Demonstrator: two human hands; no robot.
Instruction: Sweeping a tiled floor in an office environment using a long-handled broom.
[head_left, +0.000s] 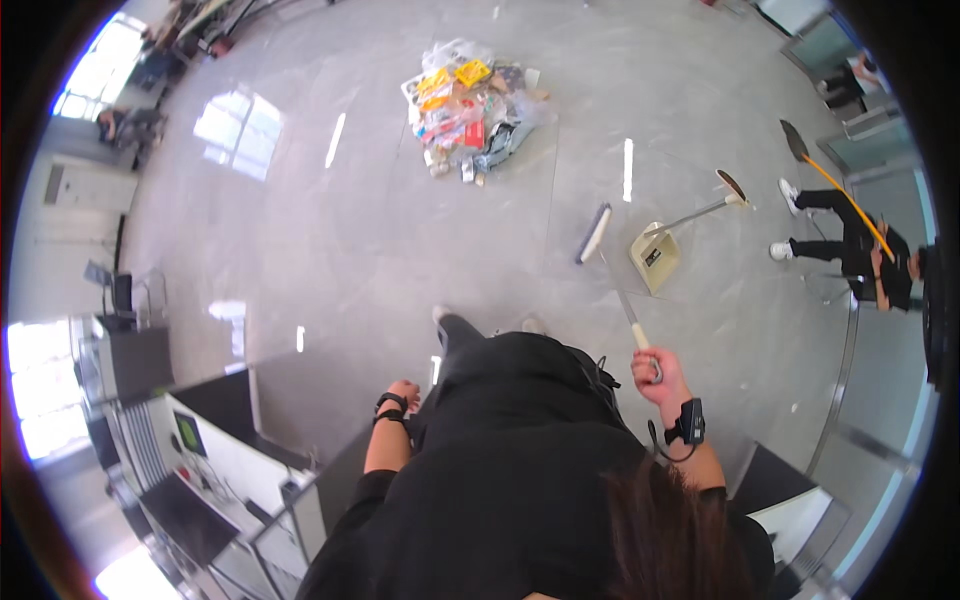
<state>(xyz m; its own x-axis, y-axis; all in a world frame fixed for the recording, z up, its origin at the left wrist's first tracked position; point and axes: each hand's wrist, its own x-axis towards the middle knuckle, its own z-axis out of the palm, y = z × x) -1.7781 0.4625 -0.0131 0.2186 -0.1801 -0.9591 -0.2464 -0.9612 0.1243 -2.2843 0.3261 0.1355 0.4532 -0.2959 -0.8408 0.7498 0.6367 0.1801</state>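
My right hand (657, 374) is closed around the pale grip of a long-handled broom (619, 289). Its narrow white head (594, 234) with dark bristles is low over the floor ahead of me, to the right; whether it touches is unclear. Just right of the broom head stands a cream-coloured dustpan (664, 262), its grey handle slanting up to a dark, curved end piece. At my left side hangs my left hand (406, 393), away from any tool, its fingers partly hidden. Farther forward, a heap of mixed litter (472, 112) lies on the floor, with plastic bags, yellow and red packaging, and bluish cloth-like material.
On the right, a seated person (862, 240) holds a yellow-handled tool (840, 187) with a dark, flat head. Another person (859, 79) sits farther back. Desks with partitions (225, 420) are behind me on the left. The glossy grey tile floor (360, 247) reflects windows and lights.
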